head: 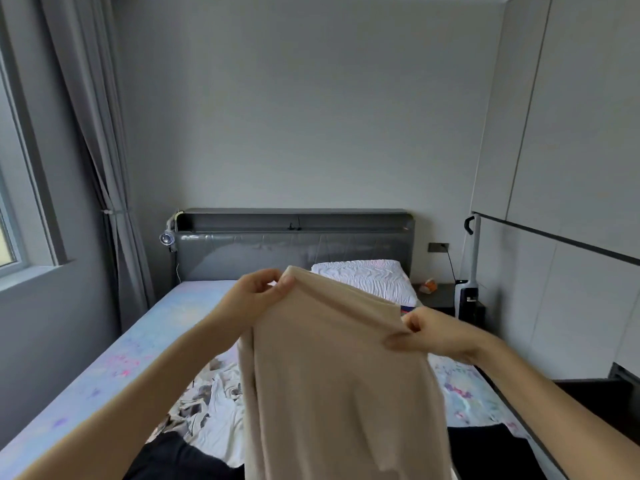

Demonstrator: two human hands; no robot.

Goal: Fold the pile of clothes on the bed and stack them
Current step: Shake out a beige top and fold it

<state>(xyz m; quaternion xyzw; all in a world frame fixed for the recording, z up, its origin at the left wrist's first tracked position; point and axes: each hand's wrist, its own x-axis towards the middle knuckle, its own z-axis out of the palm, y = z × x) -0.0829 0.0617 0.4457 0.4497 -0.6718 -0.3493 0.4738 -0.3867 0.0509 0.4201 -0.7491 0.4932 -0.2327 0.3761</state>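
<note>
Nearest me, a plain beige garment [339, 393] of soft fabric hangs down the middle of my view and runs off the bottom edge. I cannot see its hem or the part of the pile behind it. On either side of it, black clothing [173, 455] lies on the bed, cut off by the frame. The piece at the right may be a separate item, but I cannot tell. Just beyond, a crumpled white cloth [214, 410] with a grey print lies on the pastel-mottled bed sheet [104, 368], partly covered by the beige fabric.

The beige garment is held up in the air above the bed by its top edge. My left hand [261, 289] pinches one corner between thumb and curled fingers. My right hand [429, 332] pinches the other corner the same way, a little lower.

Farther back, a rumpled white pillow [367, 278] sits against the grey padded headboard [294, 251]. The headboard's open shelf recess [242, 221] holds a small dark object [294, 226], too small to identify. On the dark bedside table [441, 299] at the right sits a blurred orange item [429, 285].
</note>
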